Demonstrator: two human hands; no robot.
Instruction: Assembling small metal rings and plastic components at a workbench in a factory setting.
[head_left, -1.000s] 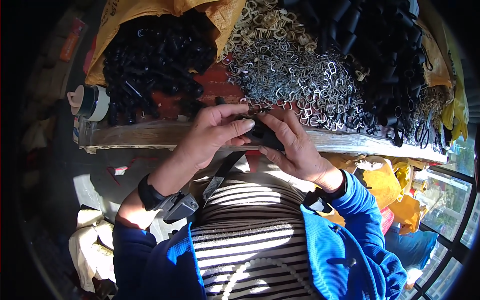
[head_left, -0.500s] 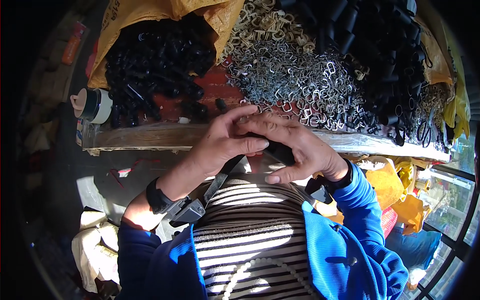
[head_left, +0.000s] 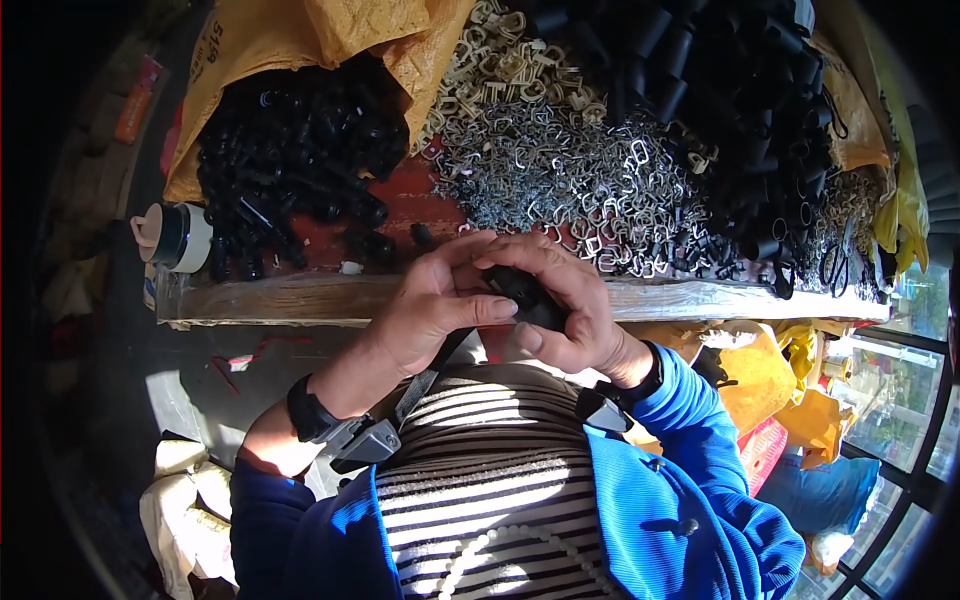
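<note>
In front of my striped top, both hands are close together at the table's near edge. My right hand [head_left: 572,305] curls around a short black tube-like plastic part [head_left: 537,303], its thumb below and its fingers over the top. My left hand [head_left: 437,305] meets the same part from the other side, with the thumb tip against it and the fingers bent behind. The far end of the part is hidden by my fingers. A black strap [head_left: 425,385] slants down below my left hand.
An orange woven sack [head_left: 440,60] spills black plastic fittings [head_left: 300,150] at the left. Metal buckles and hooks [head_left: 570,170] lie mid-table, with beige ones [head_left: 500,65] behind. Black tubes [head_left: 740,130] are heaped right. A lidded cup [head_left: 190,237] stands by the wooden edge [head_left: 290,300].
The view has shifted slightly, so the table sits lower and further left. My right fingers and thumb have drawn in around the black part, which shows more now.
</note>
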